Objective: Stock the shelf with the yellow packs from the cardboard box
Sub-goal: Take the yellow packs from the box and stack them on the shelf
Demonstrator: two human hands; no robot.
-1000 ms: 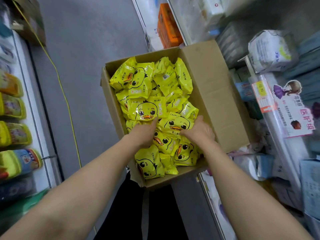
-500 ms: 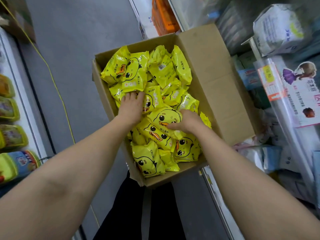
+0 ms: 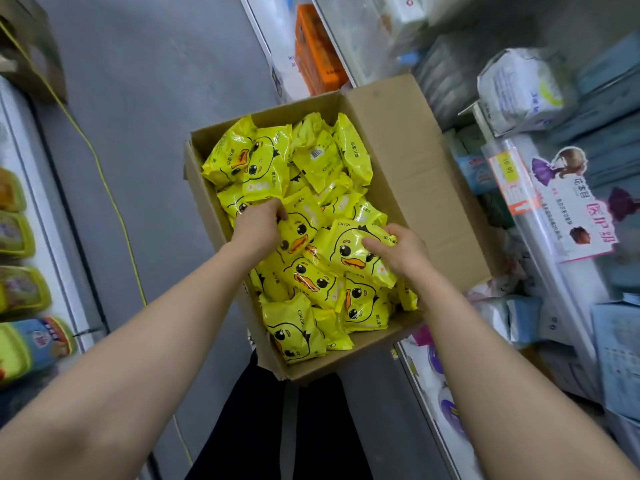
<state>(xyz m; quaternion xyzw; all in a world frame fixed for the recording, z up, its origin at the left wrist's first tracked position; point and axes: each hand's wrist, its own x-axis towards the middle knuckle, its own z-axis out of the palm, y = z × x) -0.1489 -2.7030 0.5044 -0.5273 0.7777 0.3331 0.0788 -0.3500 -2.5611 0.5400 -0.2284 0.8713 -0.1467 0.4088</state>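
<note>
Since the earlier frame the right hand [image 3: 403,252] has been raising one duck-faced pack [image 3: 353,258] off the pile, thumb lying across its front and fingers wrapping behind. The left hand [image 3: 258,230] has gone from lying flat to hooking its fingers over the top edge of a neighbouring pack [image 3: 299,233]. The rest of the yellow packs [image 3: 277,174] are lying loose in the cardboard box [image 3: 408,174], which is sitting in the aisle beside the shelf [image 3: 561,306] on the right. The glossy film is crinkling and catching the light, so the packs are probably light, soft and slippery. Gripping across the plump middle, not the thin sealed ends, is looking safest.
</note>
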